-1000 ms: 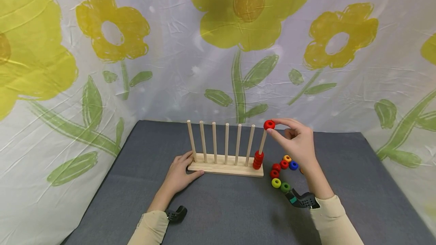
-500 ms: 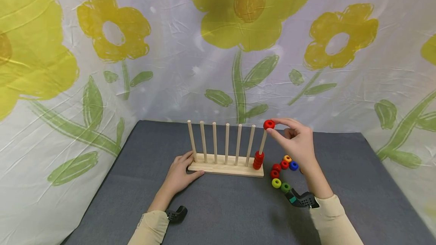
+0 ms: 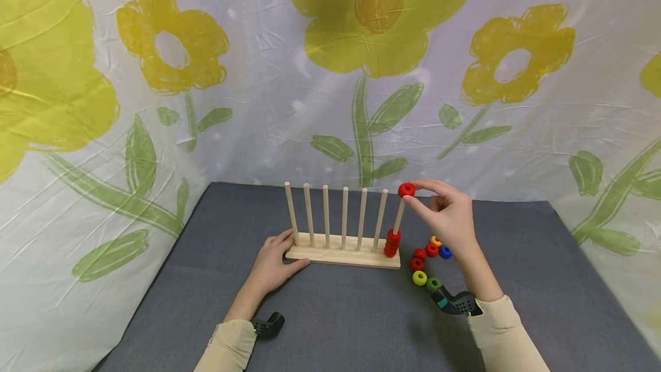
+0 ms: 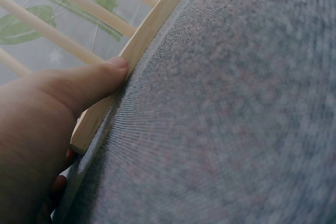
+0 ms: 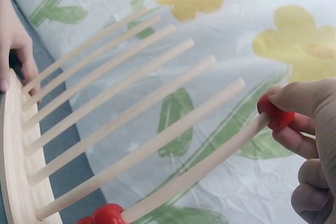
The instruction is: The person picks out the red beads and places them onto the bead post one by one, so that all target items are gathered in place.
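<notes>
My left hand [image 3: 271, 266] holds the left end of a wooden peg rack [image 3: 341, 255], with the thumb along its front edge and the other fingers behind. Upright pegs stand in a row on the base. Thumb and forefinger of my right hand [image 3: 452, 216] pinch a red bead [image 3: 402, 193] at the top of the rightmost peg. In the right wrist view this bead [image 5: 276, 115] meets the peg's tip; how far it is threaded cannot be told. A stack of red beads [image 3: 392, 243] sits low on the same peg, apart from the pinched one.
Loose beads lie right of the rack: several red ones [image 3: 417, 264], a yellow bead [image 3: 419, 278], a green bead [image 3: 433, 284], a blue bead [image 3: 445, 252] and an orange bead [image 3: 436, 240]. Grey cloth [image 3: 330, 320] covers the table. Behind it hangs a flowered curtain [image 3: 258, 131].
My right hand and its red bead shift very slightly left. An orange bead seen earlier beside the right wrist is now hidden behind it. The left hand stays still.
</notes>
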Demonstrator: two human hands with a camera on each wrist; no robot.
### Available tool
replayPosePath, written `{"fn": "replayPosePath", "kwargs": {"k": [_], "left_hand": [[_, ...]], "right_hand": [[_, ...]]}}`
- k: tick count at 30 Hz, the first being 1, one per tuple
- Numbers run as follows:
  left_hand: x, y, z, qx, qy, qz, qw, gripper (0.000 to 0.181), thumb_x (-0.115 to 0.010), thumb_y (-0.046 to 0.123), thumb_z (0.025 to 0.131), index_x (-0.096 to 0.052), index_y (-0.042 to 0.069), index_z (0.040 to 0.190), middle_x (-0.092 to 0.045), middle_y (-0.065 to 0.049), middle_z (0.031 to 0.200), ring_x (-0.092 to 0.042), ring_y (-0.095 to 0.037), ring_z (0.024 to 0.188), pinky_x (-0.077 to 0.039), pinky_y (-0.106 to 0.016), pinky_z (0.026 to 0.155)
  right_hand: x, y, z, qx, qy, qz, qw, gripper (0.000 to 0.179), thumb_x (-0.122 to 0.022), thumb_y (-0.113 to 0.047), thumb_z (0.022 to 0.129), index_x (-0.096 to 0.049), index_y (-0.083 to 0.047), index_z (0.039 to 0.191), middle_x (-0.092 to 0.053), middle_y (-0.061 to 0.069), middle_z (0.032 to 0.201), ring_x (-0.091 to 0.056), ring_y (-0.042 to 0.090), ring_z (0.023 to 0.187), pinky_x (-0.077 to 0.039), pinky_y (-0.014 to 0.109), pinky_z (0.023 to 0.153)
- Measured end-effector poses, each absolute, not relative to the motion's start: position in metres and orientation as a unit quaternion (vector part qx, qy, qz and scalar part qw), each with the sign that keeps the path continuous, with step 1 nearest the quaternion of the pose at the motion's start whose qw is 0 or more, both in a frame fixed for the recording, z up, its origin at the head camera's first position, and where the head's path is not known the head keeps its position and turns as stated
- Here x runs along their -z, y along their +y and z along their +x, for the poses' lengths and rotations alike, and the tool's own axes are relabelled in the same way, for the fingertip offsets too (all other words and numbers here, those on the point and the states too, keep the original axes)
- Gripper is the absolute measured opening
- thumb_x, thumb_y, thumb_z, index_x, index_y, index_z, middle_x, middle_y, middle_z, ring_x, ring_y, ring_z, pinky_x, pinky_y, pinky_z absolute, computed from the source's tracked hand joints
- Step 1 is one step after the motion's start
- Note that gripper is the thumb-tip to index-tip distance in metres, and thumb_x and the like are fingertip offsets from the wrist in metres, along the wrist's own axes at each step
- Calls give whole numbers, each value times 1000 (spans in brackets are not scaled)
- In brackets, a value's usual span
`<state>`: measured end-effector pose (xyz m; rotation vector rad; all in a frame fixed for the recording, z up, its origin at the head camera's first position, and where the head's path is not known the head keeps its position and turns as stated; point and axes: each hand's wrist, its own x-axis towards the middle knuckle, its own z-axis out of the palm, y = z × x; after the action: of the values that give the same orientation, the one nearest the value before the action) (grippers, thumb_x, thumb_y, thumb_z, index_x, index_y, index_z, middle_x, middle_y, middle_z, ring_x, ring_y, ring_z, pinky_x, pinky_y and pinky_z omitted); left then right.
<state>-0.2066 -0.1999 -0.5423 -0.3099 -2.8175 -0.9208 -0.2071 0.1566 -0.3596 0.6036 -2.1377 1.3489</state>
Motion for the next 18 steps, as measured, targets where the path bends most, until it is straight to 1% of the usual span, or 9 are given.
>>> {"fn": "replayPosePath", "kwargs": {"k": [3,7,13,18], "left_hand": [[542,-200,-206,308,-942,-104,80,82,-79,47,88,-50,2,150,-41,-16,156,-38,-39,136,-34,-62,106],[541,-200,-206,307,-942,-104,81,81,-80,47,88,-51,2,149,-42,-15,155,-39,-39,135,-34,-61,106],[541,-200,-206,306,-943,-105,81,81,-79,46,88,-51,2,149,-42,-15,156,-39,-39,136,-34,-61,106],[542,-200,-206,306,-943,-104,80,81,-79,47,88,-51,2,149,-41,-15,156,-38,-38,136,-34,-61,106]], "right_hand": [[361,157,-207,-504,-791,223,264,26,-82,4,84,-77,4,109,-68,12,92,-25,5,42,-23,26,40],[362,157,-207,-504,-791,222,265,26,-82,4,84,-77,4,109,-66,10,89,-25,6,42,-23,27,39],[362,156,-207,-503,-792,222,265,26,-82,4,84,-77,4,109,-67,10,90,-25,7,42,-22,27,40],[363,156,-206,-501,-794,221,265,26,-82,4,84,-77,3,109,-60,6,78,-25,7,43,-22,28,40]]}}
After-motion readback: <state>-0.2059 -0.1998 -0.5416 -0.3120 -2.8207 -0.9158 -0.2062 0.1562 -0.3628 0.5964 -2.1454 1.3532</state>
